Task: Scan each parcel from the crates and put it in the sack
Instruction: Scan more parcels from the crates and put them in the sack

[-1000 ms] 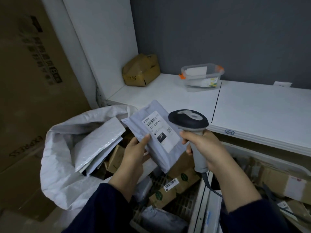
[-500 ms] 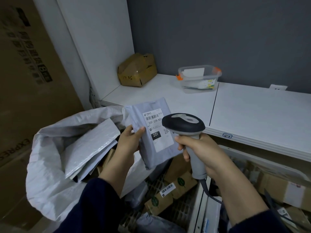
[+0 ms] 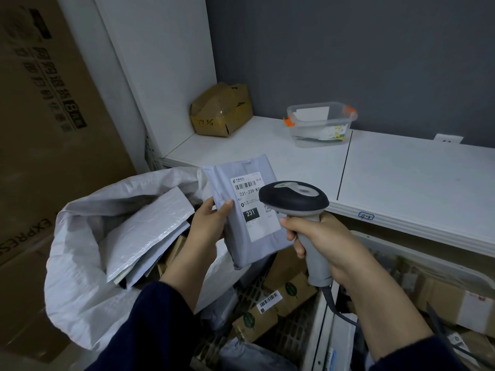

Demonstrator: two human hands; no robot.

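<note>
A grey mailer parcel [image 3: 241,210] is pinched at its edge by the left hand [image 3: 207,223]; a barcode scanner [image 3: 297,202] is gripped by the right hand [image 3: 321,245], above the crates [image 3: 318,325], beside the sack [image 3: 80,263].

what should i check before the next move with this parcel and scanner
1. Left hand holds the parcel: ok.
2. Label faces up toward the scanner: ok.
3. Right hand grips the scanner handle: ok.
4. Barcode clear of the thumb: ok, though the scanner head hides its right end from this view.
5. Scan registered: cannot tell, no beam or light shows.
6. Sack mouth open with room on top of the parcels inside: ok.
</note>
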